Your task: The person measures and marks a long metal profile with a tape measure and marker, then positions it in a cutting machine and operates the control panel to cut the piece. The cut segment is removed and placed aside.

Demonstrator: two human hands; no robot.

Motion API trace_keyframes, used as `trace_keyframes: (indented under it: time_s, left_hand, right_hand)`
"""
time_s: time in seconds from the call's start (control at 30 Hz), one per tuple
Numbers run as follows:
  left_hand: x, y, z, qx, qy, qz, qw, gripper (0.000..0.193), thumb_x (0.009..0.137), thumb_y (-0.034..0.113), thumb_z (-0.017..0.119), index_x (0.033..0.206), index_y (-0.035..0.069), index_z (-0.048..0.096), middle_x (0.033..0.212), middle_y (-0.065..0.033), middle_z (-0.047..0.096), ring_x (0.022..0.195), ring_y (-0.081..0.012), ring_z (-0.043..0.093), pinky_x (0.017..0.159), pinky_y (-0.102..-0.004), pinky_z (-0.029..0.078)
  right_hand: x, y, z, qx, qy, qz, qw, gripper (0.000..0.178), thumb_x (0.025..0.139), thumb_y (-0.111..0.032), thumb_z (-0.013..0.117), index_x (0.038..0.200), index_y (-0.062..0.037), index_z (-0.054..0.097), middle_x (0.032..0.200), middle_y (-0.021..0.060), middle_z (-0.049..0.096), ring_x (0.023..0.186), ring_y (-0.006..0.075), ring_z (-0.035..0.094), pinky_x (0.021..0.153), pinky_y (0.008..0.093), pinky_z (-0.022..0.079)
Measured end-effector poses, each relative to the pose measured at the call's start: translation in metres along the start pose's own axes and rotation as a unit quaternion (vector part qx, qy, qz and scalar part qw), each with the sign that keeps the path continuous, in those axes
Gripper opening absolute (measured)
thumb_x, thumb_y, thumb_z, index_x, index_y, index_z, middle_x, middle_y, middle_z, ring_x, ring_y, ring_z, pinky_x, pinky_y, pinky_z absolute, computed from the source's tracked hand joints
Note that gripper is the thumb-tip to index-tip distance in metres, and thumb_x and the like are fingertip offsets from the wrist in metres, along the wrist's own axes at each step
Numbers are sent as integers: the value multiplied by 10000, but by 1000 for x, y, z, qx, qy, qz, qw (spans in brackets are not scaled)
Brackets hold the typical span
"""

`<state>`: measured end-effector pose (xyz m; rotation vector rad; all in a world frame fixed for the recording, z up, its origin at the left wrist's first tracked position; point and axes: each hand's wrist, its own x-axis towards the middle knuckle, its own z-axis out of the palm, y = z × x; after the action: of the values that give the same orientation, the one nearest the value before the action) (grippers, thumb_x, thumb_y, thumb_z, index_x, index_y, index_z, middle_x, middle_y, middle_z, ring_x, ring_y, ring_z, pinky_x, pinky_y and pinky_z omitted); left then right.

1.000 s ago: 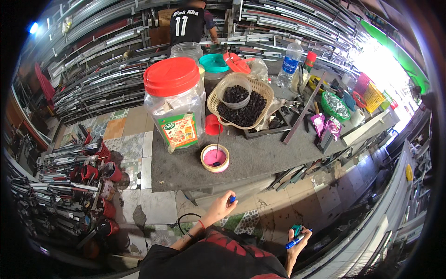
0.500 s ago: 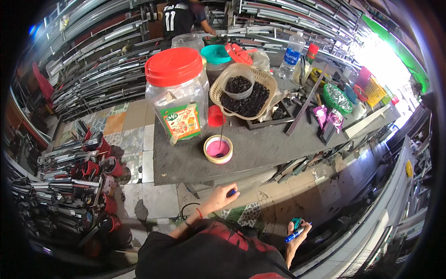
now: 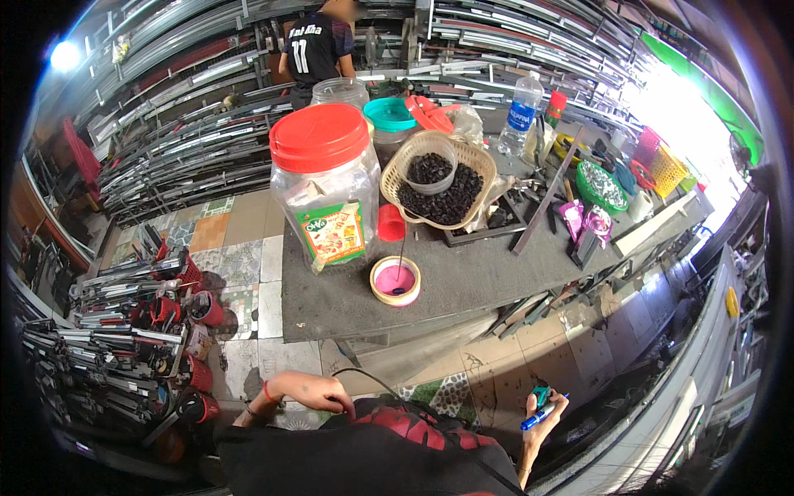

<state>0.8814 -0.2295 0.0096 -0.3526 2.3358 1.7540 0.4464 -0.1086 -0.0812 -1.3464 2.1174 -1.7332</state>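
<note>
My left hand [image 3: 317,392] is bent in close to the front of my black and red shirt [image 3: 413,430], below the table's near edge. Its fingers are curled closed, and what they hold, if anything, is hidden. Out to the right, over the floor, my right hand [image 3: 542,420] grips a blue and white marker [image 3: 536,417]. A small green and black object [image 3: 540,394], perhaps a tape measure, sits in the same hand. On the dark table [image 3: 331,306] nearest me stands a roll of tape [image 3: 378,285] with a pink inside and a thin dark rod leaning in it.
A red-lidded clear jar [image 3: 324,198], a tan basket [image 3: 393,178] of black bits and a water bottle [image 3: 519,116] stand on the table. Red buckets [image 3: 198,374] with metal offcuts line the left floor. A person [image 3: 318,50] works by the metal racks behind.
My left hand has drawn back from the table edge toward my shirt, and the small blue piece in it no longer shows. My right hand has shifted slightly right, still gripping the marker.
</note>
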Motion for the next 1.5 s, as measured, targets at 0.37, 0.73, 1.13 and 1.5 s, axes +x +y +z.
trace_keyframes:
  time_s: [0.37, 0.73, 1.13, 1.5]
  left_hand:
    - [66, 32, -32, 66, 61, 168, 982, 195, 870, 72, 475, 940, -12, 636, 878, -142, 641, 815, -297, 607, 740, -366, 472]
    - [146, 53, -31, -148, -76, 320, 933, 345, 779, 2, 447, 1044, -27, 666, 984, -113, 692, 828, -204, 613, 766, -321, 466]
    - [76, 23, -30, -105, 77, 371, 920, 290, 784, 56, 482, 947, 35, 721, 594, -30, 485, 593, -166, 413, 588, -321, 359]
    - [68, 16, -20, -254, 412, 254, 837, 192, 791, -4, 457, 755, -18, 646, 615, -16, 514, 585, -85, 376, 547, -253, 306]
  right_hand:
    - [9, -1, 0, -8, 27, -12, 1000, 460, 838, -308, 715, 975, -56, 356, 999, 158, 537, 883, 227, 502, 813, 375, 432]
    - [-11, 13, -12, 82, 51, 59, 994, 473, 820, -308, 732, 961, -65, 351, 1025, 185, 542, 792, 228, 571, 718, 333, 496]
    - [-27, 18, -14, 36, 83, 87, 992, 465, 792, -273, 757, 958, -52, 383, 1069, 167, 530, 924, 234, 518, 821, 365, 450]
    - [-23, 25, -11, -36, 54, 42, 997, 472, 801, -295, 746, 966, -53, 376, 1034, 179, 539, 896, 240, 519, 817, 370, 446]
